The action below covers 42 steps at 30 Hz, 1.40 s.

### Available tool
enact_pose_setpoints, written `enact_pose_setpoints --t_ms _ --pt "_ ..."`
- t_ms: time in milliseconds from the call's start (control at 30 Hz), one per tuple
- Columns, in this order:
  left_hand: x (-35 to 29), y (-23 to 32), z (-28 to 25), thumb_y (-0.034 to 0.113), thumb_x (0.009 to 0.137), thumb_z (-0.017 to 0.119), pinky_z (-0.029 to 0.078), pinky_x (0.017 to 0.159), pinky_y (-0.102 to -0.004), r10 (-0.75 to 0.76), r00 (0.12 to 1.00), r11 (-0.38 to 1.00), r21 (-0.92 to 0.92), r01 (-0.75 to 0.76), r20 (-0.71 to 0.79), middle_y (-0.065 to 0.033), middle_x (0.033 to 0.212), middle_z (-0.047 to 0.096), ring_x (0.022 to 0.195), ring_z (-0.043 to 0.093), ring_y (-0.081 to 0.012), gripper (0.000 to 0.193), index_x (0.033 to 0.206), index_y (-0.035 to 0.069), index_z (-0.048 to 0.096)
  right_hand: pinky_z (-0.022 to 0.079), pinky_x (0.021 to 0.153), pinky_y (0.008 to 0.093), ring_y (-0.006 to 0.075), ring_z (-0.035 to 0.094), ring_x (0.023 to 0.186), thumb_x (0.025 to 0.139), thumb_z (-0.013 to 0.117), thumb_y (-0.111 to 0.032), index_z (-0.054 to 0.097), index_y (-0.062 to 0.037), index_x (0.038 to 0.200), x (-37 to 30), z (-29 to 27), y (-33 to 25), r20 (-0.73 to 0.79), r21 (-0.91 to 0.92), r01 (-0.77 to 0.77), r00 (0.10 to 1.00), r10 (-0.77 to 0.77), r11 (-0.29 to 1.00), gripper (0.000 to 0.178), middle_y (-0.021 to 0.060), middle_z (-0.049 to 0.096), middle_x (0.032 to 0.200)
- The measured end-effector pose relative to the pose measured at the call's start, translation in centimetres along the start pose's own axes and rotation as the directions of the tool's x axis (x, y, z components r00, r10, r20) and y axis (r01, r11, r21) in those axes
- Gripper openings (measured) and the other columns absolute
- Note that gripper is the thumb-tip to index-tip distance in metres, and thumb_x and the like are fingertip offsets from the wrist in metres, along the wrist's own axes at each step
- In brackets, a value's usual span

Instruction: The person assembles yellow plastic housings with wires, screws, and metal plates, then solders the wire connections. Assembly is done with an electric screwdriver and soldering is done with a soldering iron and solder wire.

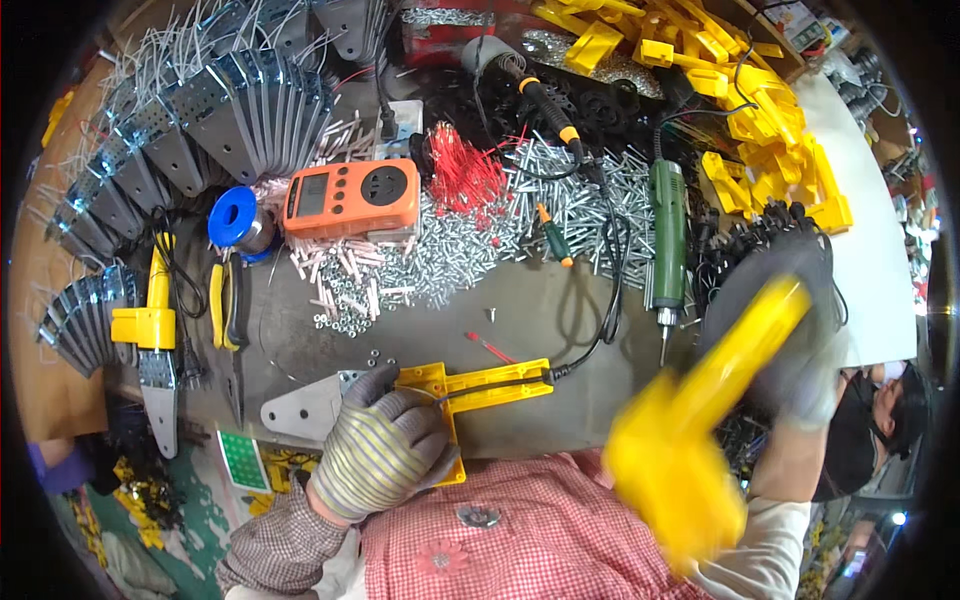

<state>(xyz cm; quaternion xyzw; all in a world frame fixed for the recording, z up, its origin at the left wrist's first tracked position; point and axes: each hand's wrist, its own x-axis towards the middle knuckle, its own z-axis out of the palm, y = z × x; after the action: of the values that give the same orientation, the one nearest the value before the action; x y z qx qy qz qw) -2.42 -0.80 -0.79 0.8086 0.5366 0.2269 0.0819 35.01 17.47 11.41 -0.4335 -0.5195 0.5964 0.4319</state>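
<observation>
My left hand [385, 440], in a striped grey glove, is closed over a yellow T-shaped plastic housing half [500, 385] at the front edge of the workbench. A black cord [575, 365] runs along the open channel of that half and out its right end. Beside my fingers, a grey metal blade plate [305, 408] sticks out to the left. On the right, my gloved right hand [795, 350] is smeared by motion. It holds a second yellow housing piece [690, 440], also blurred, raised above the bench edge; the exact finger placement is unclear.
A green electric screwdriver [668, 235] hangs upright at right. Behind lie piled screws [450, 260], an orange meter [352, 197], a solder spool [238, 220], pliers [230, 330] and a soldering iron [545, 105]. Yellow housings [770, 130] heap at back right; metal plates [210, 120] stand at left.
</observation>
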Motion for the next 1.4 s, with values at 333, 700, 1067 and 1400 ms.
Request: enact_pose_setpoints --t_ms 333,700,1067,1400 --pt "0.3 0.0 0.0 0.026 0.075 0.081 0.050 0.111 -0.0527 0.058 0.998 0.998 0.035 -0.057 -0.021 -0.0001 0.086 0.069 0.093 0.071 -0.0197 0.016 0.081 0.013 0.074 0.057 0.087 0.0386 0.0219 0.066 0.100 0.075 0.075 -0.029 0.073 -0.0098 0.108 -5.2 10.0 3.0 0.951 -0.104 0.961 0.021 0.307 0.256 0.039 0.0012 0.066 0.099" --pt "0.1 -0.4 0.2 0.023 0.072 0.081 0.053 0.106 -0.0562 0.086 0.992 0.996 -0.011 -0.088 -0.090 -0.0025 0.087 0.071 0.091 0.071 -0.0232 0.015 0.078 0.011 0.073 0.051 0.079 0.0344 0.0185 0.063 0.083 0.104 0.072 -0.035 0.067 -0.0067 0.115 -3.3 12.8 15.5 0.161 -0.212 0.501 0.865 -0.476 0.839 0.031 0.0049 0.067 0.103" --pt "-1.0 -0.6 -2.8 0.060 0.061 0.091 0.046 0.100 -0.0546 0.032 0.988 0.981 -0.184 -0.060 -0.154 -0.0167 0.133 0.062 0.120 0.062 -0.0394 0.085 0.128 0.013 0.070 0.051 0.091 0.0505 0.0367 0.065 0.104 0.077 0.077 -0.021 0.067 -0.0035 0.120 -3.7 18.9 16.2 0.613 -0.694 0.705 0.686 -0.392 0.149 0.048 0.0151 0.068 0.117" --pt "-1.7 -1.1 -0.9 0.058 0.050 0.095 0.042 0.115 -0.0584 -0.027 0.999 0.997 -0.077 0.030 0.040 -0.0239 0.151 0.053 0.135 0.054 -0.0436 0.115 0.150 0.015 0.060 0.057 0.068 0.0489 0.0360 0.075 0.081 0.104 0.068 -0.037 0.070 -0.0069 0.105 0.8 17.2 10.1 0.710 -0.559 0.587 0.704 -0.027 0.586 0.030 0.0181 0.073 0.084"
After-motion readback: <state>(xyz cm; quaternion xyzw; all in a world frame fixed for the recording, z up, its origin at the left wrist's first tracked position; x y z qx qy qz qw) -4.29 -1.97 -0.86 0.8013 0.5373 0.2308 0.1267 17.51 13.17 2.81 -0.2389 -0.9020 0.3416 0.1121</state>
